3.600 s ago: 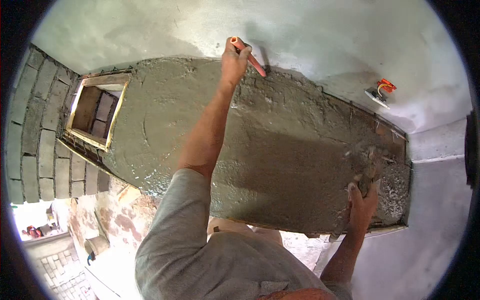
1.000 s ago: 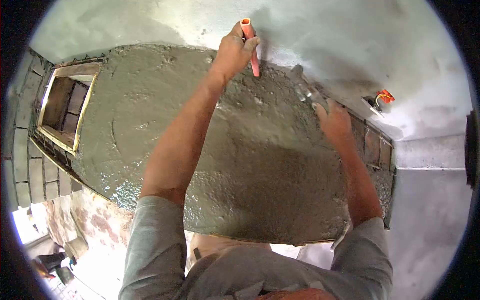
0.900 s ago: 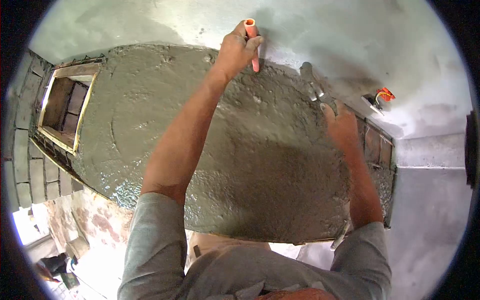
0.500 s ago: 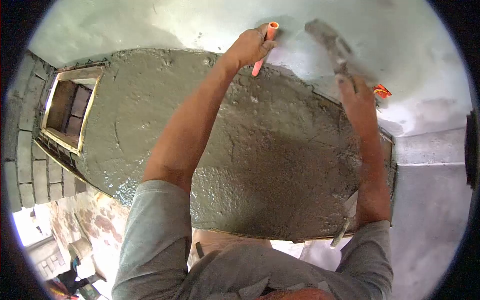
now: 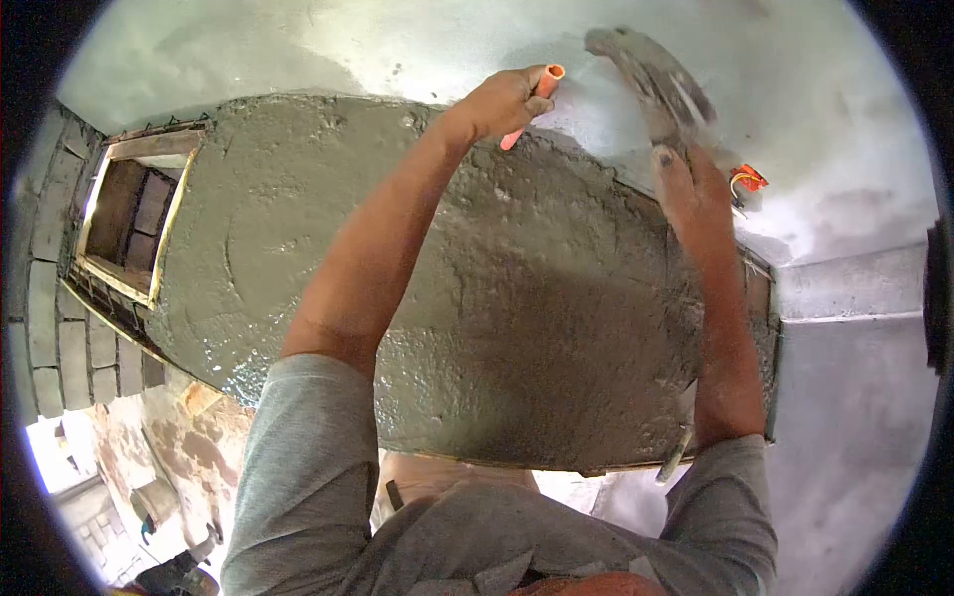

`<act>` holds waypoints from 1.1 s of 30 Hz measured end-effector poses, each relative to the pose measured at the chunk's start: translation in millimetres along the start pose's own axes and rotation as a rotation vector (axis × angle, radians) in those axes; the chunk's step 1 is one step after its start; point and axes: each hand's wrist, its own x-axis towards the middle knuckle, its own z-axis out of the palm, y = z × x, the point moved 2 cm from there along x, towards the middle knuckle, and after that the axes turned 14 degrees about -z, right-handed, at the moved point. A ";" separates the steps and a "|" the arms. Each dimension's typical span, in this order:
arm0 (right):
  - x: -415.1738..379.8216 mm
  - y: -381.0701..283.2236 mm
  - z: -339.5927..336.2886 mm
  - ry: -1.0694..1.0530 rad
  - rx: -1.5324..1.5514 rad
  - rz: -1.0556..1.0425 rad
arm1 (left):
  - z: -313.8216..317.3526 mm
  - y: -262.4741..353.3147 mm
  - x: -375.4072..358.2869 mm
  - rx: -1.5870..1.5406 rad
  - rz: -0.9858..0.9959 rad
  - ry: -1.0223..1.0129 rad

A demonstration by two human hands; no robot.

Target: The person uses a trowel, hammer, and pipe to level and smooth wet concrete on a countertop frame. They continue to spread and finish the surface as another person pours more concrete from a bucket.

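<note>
Wrapped in my left hand is a short orange plastic pipe. Its open end points up, and its lower end is at the back edge of the wet concrete slab, beside the wall. My right hand grips what appears to be a hammer, its head smeared by motion in front of the wall and right of the pipe, apart from it. A trowel lies at the slab's front edge, near my right elbow and partly hidden by the arm.
Behind the slab rises a plastered wall, with an orange box and wires set in it. A wooden frame surrounds an opening on the left, next to a block wall. Another wall stands on the right.
My left hand and the pipe's top have moved slightly down and right. The hammer and my right hand have shifted a little left. The view has tilted slightly.
</note>
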 end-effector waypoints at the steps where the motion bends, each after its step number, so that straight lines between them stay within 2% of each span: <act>1: 8.0 -4.4 -2.9 0.011 -0.071 -0.064 | -2.9 -0.5 4.0 0.002 0.003 0.099; 2: 14.7 -10.2 -6.9 0.012 -0.074 -0.062 | -5.1 -1.4 8.1 0.004 0.007 0.197; 5: 34.5 -21.9 -20.5 0.002 -0.046 -0.029 | -3.5 -10.1 17.2 0.013 -0.059 0.278; 8: 59.0 -18.2 -23.0 0.080 -0.149 -0.126 | 0.8 -8.5 22.6 0.015 -0.028 0.222; 10: 76.1 -2.5 -10.2 0.181 -0.322 -0.380 | 4.5 -2.3 23.4 0.027 -0.039 0.163; 11: 78.1 7.4 0.9 0.181 -0.322 -0.378 | 6.0 0.8 23.6 0.054 -0.002 0.197; 13: 78.0 26.7 26.7 -0.222 -0.440 -0.198 | 6.3 3.3 23.4 0.080 0.035 0.231; 16: 72.1 25.7 23.7 -0.340 -0.528 -0.108 | 6.3 6.2 25.5 0.181 0.006 0.206; 19: 66.7 18.1 11.0 -0.225 -0.393 -0.085 | 10.2 6.4 27.2 0.224 -0.031 0.190; 22: 58.1 12.5 -2.8 -0.127 -0.255 -0.033 | 1.3 3.9 21.0 0.093 -0.009 0.260; 24: 46.0 20.5 -5.4 -0.126 -0.212 -0.002 | -5.2 -12.3 16.7 -0.027 -0.042 0.313; 27: 24.3 32.6 -0.8 -0.129 -0.186 -0.001 | -2.4 -21.9 14.5 -0.016 -0.053 0.355; 28: 19.2 35.5 0.6 -0.136 -0.208 -0.020 | -6.7 -27.4 15.1 0.076 0.013 0.497; 29: 14.0 36.3 0.2 -0.142 -0.208 -0.020 | -16.8 -23.9 8.6 0.074 0.007 0.497; 31: -1.0 43.5 3.3 -0.259 -0.079 0.165 | -48.8 -13.7 -10.0 0.001 -0.328 0.547; 33: -20.5 61.3 12.6 -0.281 -0.082 0.148 | -69.7 -18.3 -14.2 0.201 -0.212 0.666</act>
